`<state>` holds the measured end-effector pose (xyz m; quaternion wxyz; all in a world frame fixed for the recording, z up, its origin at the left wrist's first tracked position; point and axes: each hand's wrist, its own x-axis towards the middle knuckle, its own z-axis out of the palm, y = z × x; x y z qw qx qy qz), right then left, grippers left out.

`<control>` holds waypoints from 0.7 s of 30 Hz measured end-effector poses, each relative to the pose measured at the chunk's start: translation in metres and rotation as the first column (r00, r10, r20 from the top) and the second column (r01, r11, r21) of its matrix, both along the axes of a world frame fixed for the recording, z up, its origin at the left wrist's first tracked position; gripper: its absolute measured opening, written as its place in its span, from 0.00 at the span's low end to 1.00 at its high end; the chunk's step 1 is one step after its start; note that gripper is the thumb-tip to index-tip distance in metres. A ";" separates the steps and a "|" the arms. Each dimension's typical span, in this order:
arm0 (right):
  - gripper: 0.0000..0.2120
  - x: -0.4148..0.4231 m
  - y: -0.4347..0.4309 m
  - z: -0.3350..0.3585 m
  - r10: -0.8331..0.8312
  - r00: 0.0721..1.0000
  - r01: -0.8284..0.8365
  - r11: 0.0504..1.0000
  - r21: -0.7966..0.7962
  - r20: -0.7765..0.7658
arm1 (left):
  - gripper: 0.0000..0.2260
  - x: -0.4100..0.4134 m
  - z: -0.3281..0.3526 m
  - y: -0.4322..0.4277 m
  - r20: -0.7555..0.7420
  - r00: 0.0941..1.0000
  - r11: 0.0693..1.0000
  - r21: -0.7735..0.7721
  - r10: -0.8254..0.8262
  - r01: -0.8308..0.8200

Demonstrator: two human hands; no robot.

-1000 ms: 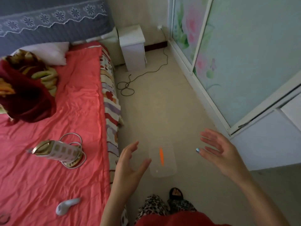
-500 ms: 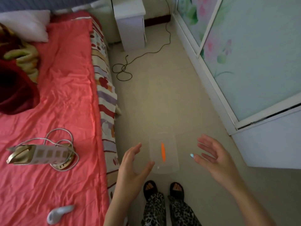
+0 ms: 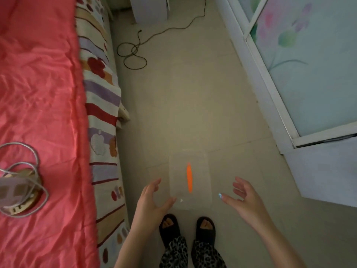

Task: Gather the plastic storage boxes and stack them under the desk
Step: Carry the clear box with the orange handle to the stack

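A clear plastic storage box (image 3: 201, 178) with an orange strip on its top lies on the beige floor just ahead of my feet. My left hand (image 3: 151, 202) hovers at the box's left near corner, fingers spread, thumb close to its edge. My right hand (image 3: 244, 198) is open to the right of the box, a short gap away, palm turned inward. Neither hand holds anything. No desk is in view.
A bed with a red cover (image 3: 38, 113) and a striped sheet runs along the left. A black cable (image 3: 135, 53) loops on the floor ahead, before a white cabinet (image 3: 148, 8). White-framed sliding doors (image 3: 270, 93) line the right. My slippered feet (image 3: 187, 227) stand below the box.
The view has tilted down and closer to the floor. Both hands have dropped toward the box, one on each side of it. The box has not moved.
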<state>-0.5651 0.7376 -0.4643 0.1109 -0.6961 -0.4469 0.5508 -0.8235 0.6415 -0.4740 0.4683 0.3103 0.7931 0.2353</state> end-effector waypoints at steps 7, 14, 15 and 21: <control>0.46 -0.002 0.013 -0.142 0.203 0.962 -0.190 0.978 -0.091 0.182 | 0.44 0.004 -0.149 0.010 0.010 0.997 0.990 -0.115 0.081 -0.080; 0.48 0.008 0.023 -0.244 0.212 0.943 -0.189 0.976 -0.111 0.258 | 0.43 0.007 -0.258 0.017 0.027 0.989 0.975 -0.172 0.147 -0.140; 0.49 0.010 0.024 -0.256 0.207 0.942 -0.183 0.977 -0.113 0.264 | 0.43 0.007 -0.271 0.017 0.033 0.988 0.974 -0.178 0.150 -0.142; 0.50 0.010 0.034 -0.324 0.225 0.943 -0.179 0.964 -0.198 0.245 | 0.48 0.008 -0.343 0.020 0.057 0.993 0.971 -0.221 0.104 -0.089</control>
